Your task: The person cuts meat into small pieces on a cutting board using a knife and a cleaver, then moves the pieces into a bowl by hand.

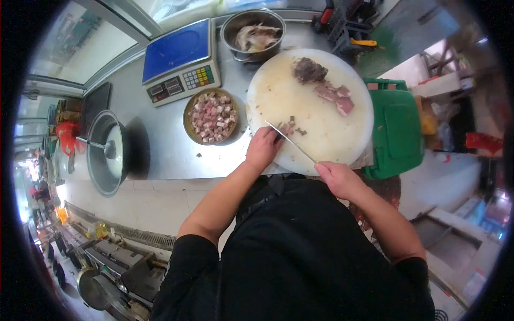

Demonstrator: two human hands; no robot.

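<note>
My right hand (pixel 336 178) is wrapped around the handle of a knife (pixel 292 142), whose blade lies slantwise across the near left part of a round white cutting board (pixel 342 131). Close to the blade's far end, my left hand (pixel 262 148) rests on the board's left edge with its fingers curled in; what is under them is hidden. Small cut bits of meat (pixel 287 128) lie just beyond the blade. Farther back on the board are a dark lump of meat (pixel 309 70) and several pinkish meat slices (pixel 336 96).
Left of the board stands a bowl of diced meat (pixel 213 116), with a blue-topped scale (pixel 179 59) behind it. A metal pot (pixel 254 53) holds more meat. A grey basin (pixel 99 160) with a ladle (pixel 110 150) sits far left. A green bin (pixel 397 131) stands right.
</note>
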